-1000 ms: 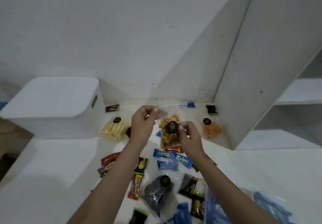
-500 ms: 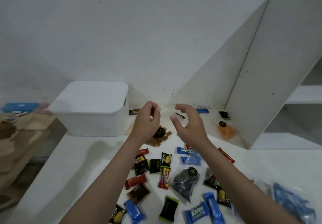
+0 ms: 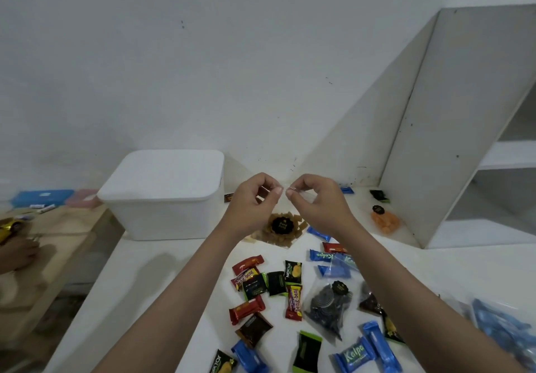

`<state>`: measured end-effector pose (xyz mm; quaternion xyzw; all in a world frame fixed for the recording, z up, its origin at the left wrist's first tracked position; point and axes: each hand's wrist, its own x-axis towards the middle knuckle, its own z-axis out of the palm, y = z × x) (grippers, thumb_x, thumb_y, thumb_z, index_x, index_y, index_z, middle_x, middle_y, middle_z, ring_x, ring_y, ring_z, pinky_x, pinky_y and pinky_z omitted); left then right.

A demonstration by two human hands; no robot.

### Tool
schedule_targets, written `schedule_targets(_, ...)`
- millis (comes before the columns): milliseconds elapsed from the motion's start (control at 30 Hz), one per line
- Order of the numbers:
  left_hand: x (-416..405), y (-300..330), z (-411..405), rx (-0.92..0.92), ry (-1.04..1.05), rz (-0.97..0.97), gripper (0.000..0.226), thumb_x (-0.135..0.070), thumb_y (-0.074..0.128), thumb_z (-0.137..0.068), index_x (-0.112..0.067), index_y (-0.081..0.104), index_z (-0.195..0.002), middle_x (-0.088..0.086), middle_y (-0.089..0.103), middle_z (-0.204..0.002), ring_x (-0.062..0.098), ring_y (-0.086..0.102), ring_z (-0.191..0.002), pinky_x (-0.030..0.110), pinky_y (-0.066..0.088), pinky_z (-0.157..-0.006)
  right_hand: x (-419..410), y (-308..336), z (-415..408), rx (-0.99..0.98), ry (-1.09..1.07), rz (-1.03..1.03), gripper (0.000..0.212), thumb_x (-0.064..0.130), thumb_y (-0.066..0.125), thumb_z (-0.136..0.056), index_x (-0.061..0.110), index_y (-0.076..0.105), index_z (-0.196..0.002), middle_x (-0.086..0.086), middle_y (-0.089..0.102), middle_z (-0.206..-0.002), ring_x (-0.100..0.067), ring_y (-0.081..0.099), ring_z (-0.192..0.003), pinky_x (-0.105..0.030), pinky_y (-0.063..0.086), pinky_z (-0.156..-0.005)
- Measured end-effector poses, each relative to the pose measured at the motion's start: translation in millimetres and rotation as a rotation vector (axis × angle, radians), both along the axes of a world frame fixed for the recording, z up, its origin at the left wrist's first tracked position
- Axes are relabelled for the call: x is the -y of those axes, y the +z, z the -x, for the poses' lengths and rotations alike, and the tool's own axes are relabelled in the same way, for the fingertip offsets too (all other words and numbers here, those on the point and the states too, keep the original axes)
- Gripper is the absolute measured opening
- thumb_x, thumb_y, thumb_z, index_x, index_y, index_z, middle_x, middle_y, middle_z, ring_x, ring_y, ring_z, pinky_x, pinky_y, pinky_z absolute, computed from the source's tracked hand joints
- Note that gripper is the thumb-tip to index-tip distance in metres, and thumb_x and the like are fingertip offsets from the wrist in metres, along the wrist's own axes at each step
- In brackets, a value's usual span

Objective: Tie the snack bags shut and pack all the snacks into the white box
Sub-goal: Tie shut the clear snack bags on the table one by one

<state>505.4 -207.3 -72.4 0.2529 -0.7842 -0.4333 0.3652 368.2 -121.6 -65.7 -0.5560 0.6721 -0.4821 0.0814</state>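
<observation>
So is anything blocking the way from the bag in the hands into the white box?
Yes: the box has its lid on, so the bag can't go in yet.

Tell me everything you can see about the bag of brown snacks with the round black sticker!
The bag of brown snacks is clear plastic, filled with small tan, squarish pieces and bearing a round black sticker with gold lettering. It sits low on the white table, right of the white box. Its clear top is drawn upward, where the left hand and right hand pinch it between fingertips. Whether it is knotted cannot be told.
</observation>
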Motion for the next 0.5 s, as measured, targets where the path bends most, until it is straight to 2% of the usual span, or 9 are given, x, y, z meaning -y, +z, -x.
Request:
schedule_targets(133,4.0,5.2,0.8,0.014,-0.023,0.075,0.012,-0.015,0.059,-0.091,-0.021,0.058,-0.081,-0.004,0.060,-0.072,0.010,0.055,-0.068,0.013,0.044,-0.061,0.5,2.9,-0.6,0.020,-0.019,0.021,0.012,0.020,0.066,-0.084,0.014,0.067,-0.074,0.009,0.064,-0.069,0.002,0.057,-0.072,-0.003,0.040,-0.068)
schedule_targets(267,3.8,4.5,2.4,-0.016,-0.030,0.118,0.011,-0.012,0.059,-0.090,-0.016,0.059,-0.080,0.000,0.060,-0.071,0.017,0.057,-0.068,0.015,0.044,-0.060,-0.7,4.2,-1.8,0.012,-0.029,0.020,0.012,0.019,0.066,-0.084,0.013,0.067,-0.074,0.009,0.063,-0.069,0.003,0.056,-0.071,-0.003,0.040,-0.066)
schedule_targets(367,2.9,3.9,3.6,-0.023,-0.022,0.141,0.017,-0.011,0.060,-0.089,-0.023,0.057,-0.077,-0.001,0.060,-0.071,0.015,0.056,-0.068,0.014,0.043,-0.060,-2.3,3.7,-1.5,0.021,-0.023,0.014,0.012,0.020,0.066,-0.085,0.016,0.067,-0.075,0.011,0.063,-0.069,0.004,0.056,-0.071,-0.003,0.041,-0.067)
schedule_targets(500,2.9,2.0,3.7,-0.030,-0.032,0.126,0.021,-0.013,0.060,-0.089,-0.027,0.056,-0.074,0.003,0.062,-0.074,0.021,0.059,-0.071,0.017,0.045,-0.061,-3.5,2.6,0.9,0.054,-0.009,-0.027,0.011,0.021,0.065,-0.085,0.013,0.069,-0.078,0.006,0.066,-0.073,-0.004,0.059,-0.073,-0.013,0.046,-0.069)
